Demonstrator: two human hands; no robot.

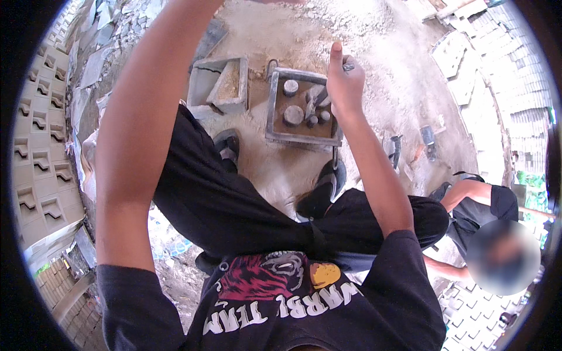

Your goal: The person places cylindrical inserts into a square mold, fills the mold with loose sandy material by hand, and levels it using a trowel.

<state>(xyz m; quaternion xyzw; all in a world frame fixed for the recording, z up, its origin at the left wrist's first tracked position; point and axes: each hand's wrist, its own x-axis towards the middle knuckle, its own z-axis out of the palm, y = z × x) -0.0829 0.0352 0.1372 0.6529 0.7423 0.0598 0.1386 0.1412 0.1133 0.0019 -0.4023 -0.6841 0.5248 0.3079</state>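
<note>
The scene is dominated by a sandy, cement-strewn ground (374,64), on which a square metal block mould (304,108) is set directly ahead of the person's feet. The mould is seen from above; its cavity is filled with a brownish mix, and several round cylindrical cores (293,115) are seen standing upright within it. To the left of the mould, apart from it, a second grey trough-like form (225,82) is placed. Stacks of cast decorative blocks (38,158) are ranged along the left rim of the view, and further paving pieces (497,52) are piled at the upper right. A co-worker (480,210) is crouched at the lower right, well apart from the mould. The right hand (345,79) is held above the mould's right edge; it is closed in a fist around a thin dark rod-like handle (348,66), with the thumb raised. The rod's long axis appears to run obliquely down and left toward the cores, though its lower end cannot be followed with certainty. The left forearm (140,128) is raised toward the top edge of the view, where the left hand is cut off; its state cannot be told. The right hand is therefore the nearer to the mould, which lies immediately below and slightly left of it.
</note>
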